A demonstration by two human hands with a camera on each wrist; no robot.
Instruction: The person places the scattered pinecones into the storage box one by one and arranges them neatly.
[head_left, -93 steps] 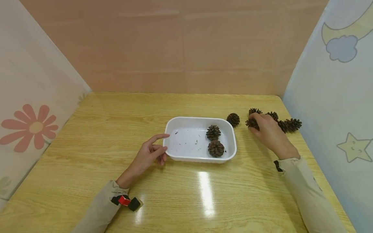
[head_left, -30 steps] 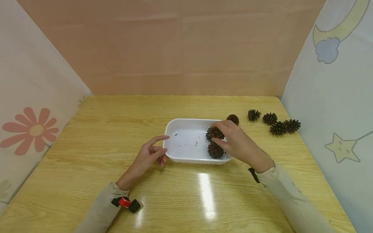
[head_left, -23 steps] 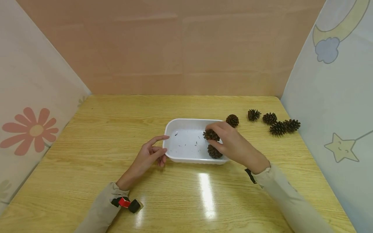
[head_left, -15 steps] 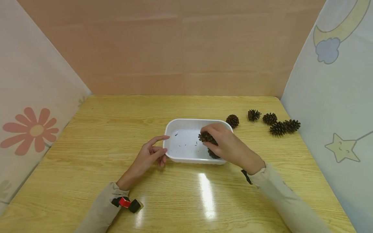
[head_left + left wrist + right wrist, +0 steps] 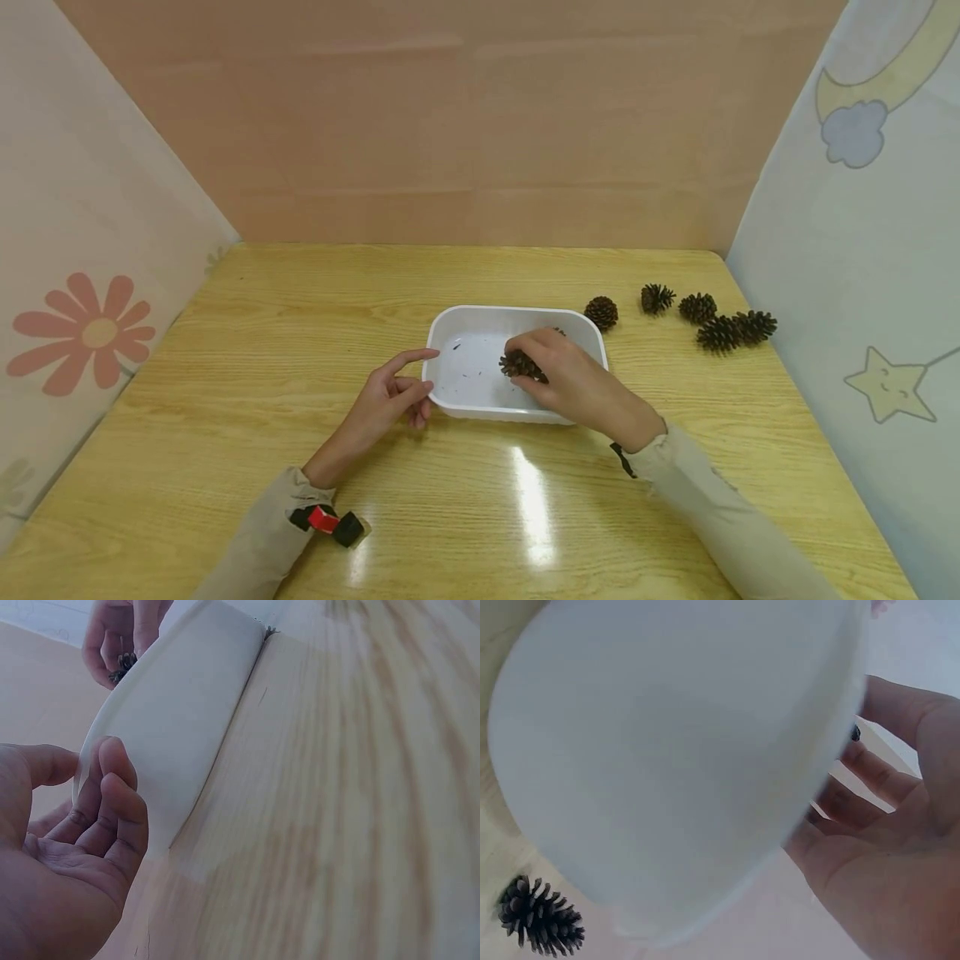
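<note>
In the head view a white plastic tray (image 5: 465, 412) sits mid-table, with dark flecks on its floor. My left hand (image 5: 392, 396) is at the tray's left end, thumb and index finger on the rim; in the left wrist view the other fingers (image 5: 124, 799) curl against the outer wall. Inside the tray, my right hand (image 5: 564, 375) grips a brown pine cone (image 5: 517, 364) between thumb and fingers, low over the floor. Behind that hand peeks the edge of another pine cone (image 5: 558, 332); the rest of the tray's right half is hidden.
A pine cone (image 5: 602, 313) lies just outside the tray's far right corner. Farther right are several more, including a spiky pine cone (image 5: 657, 298) and a pine cone (image 5: 756, 327) near the table's right edge. Walls enclose the wooden table (image 5: 337, 292) at the back and sides.
My right hand took a pine cone from the group at the right and carried it left into the tray, then shifted farther left and nearer me. The left hand and tray stayed put.
</note>
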